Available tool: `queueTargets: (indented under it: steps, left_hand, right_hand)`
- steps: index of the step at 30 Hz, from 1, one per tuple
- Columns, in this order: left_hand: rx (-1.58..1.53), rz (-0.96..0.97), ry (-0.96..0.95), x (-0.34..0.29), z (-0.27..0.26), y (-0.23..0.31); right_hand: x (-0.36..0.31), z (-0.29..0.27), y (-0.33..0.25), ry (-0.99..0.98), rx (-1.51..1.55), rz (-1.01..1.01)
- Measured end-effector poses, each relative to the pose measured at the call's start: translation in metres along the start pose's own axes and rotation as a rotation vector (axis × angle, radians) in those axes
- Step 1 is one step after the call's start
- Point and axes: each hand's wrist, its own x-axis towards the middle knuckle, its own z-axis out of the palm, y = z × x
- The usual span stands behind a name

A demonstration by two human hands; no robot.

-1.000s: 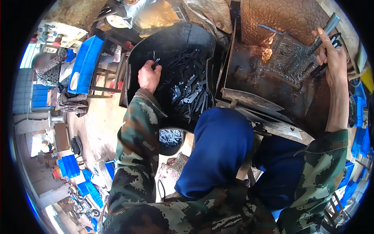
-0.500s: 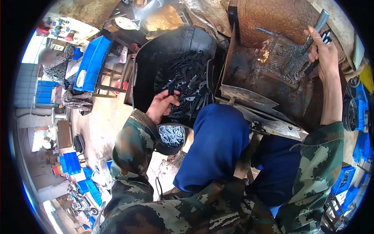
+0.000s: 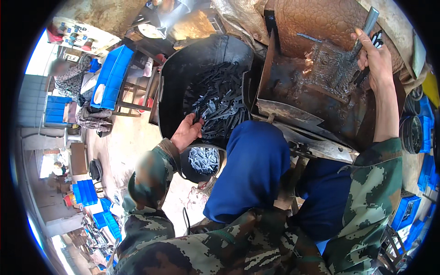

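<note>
My left hand (image 3: 187,131) is at the near left edge of a heap of dark flat metal strips (image 3: 224,98), in a black tub (image 3: 172,91). Its fingers are drawn together at a dark strip that hardly stands out from the heap. On the right, my right hand (image 3: 378,59) closes round a bundle of dark strips (image 3: 362,77), whose pale ends poke out beside the knuckles. A grey metal pipe (image 3: 370,22) runs down by its thumb and index finger; whether they grip it is unclear. Below lies a wet, rough block (image 3: 334,68) in a rusty metal tray (image 3: 286,98).
A small dark bucket (image 3: 184,167) of bright silvery pieces stands below the tub, beside my left knee (image 3: 256,160). Bent sheet metal (image 3: 321,140) edges the tray. Blue bins (image 3: 112,75) and a seated person (image 3: 68,75) are further left. Black coils (image 3: 411,133) lie far right.
My left hand has moved slightly down, to the heap's near left edge; the strip it held up is less visible. My right hand stays by the pipe with the bundle.
</note>
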Motion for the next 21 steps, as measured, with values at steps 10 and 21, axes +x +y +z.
queueTargets:
  steps: [10,21]
  left_hand:
    - [-0.126,0.074,-0.07,-0.003,-0.002,-0.014]
    - [-0.135,0.369,-0.122,-0.019,0.05,0.159]
  right_hand:
    - [-0.004,0.007,0.0,0.03,0.011,0.001]
    - [-0.008,0.006,-0.01,0.036,-0.02,0.047]
